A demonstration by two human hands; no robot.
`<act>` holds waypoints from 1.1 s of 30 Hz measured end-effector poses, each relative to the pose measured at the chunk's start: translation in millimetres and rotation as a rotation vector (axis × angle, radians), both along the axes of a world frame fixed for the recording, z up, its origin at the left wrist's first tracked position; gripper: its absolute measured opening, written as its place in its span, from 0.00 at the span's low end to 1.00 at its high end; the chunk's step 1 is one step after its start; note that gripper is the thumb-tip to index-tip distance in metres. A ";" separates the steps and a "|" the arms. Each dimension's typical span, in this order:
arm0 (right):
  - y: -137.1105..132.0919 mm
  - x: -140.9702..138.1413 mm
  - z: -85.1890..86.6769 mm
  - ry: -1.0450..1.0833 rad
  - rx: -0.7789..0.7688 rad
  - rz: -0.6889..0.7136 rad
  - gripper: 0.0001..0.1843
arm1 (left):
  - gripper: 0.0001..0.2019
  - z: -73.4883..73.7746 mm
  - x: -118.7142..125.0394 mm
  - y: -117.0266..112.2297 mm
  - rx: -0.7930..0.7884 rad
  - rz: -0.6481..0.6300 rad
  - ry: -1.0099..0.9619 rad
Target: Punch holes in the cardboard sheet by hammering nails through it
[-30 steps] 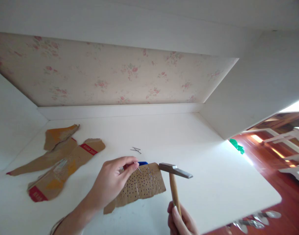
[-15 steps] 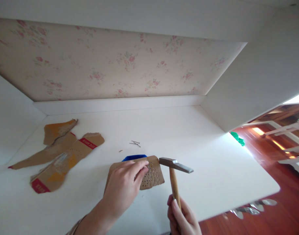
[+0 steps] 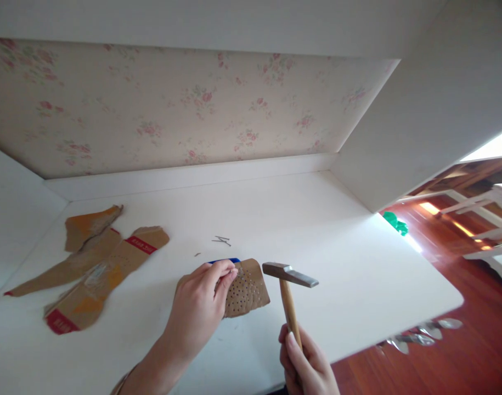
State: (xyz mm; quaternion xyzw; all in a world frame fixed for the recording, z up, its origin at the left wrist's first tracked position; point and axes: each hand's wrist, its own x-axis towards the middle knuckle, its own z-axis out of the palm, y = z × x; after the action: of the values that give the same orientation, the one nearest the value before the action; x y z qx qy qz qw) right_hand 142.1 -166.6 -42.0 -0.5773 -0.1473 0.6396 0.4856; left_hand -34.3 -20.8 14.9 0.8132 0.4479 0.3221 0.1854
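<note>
My left hand [image 3: 201, 307] rests on a brown cardboard piece [image 3: 248, 288] full of small holes, its fingertips pinched together at the card's upper left; what they pinch is too small to make out. A blue thing [image 3: 224, 261] peeks out from under the card. My right hand [image 3: 304, 365] is wrapped round the wooden handle of a hammer [image 3: 289, 277], whose metal head hovers just right of the card. A few loose nails [image 3: 221, 240] lie on the white tabletop [image 3: 337, 258] behind the card.
Torn cardboard pieces with red and yellow print [image 3: 94, 263] lie at the left. A floral wall and white ledge [image 3: 193, 175] close the back. The table's right edge drops to a red wooden floor [image 3: 460, 351], with a green object [image 3: 394, 222] and white furniture beyond.
My left hand slid down over the holed card, then pinched again at its upper left. The hammer stayed raised beside the card, shifting slightly left.
</note>
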 end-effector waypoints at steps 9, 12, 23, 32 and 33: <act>3.8 -0.8 5.2 0.023 -0.003 0.018 0.29 | 0.03 2.7 -1.2 -12.0 -0.003 -0.046 -0.030; 4.9 -1.4 6.7 0.032 -0.006 0.016 0.29 | 0.03 2.5 1.1 -12.7 0.001 -0.060 -0.022; 3.7 -3.6 2.2 0.009 0.025 0.020 0.29 | 0.04 0.6 8.2 -11.8 0.008 -0.088 -0.015; 4.2 -3.2 3.6 -0.010 0.013 0.027 0.29 | 0.05 1.4 6.0 -13.8 0.006 -0.084 0.019; 4.5 -3.3 4.1 -0.008 0.014 0.028 0.29 | 0.05 1.4 6.1 -13.9 0.002 -0.084 0.022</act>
State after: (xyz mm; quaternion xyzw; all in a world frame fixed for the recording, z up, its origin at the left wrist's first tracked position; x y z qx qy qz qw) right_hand 138.8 -162.1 -37.9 -0.5744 -0.1620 0.6428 0.4802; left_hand -28.2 -34.6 16.2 0.8349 0.4151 0.3056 0.1930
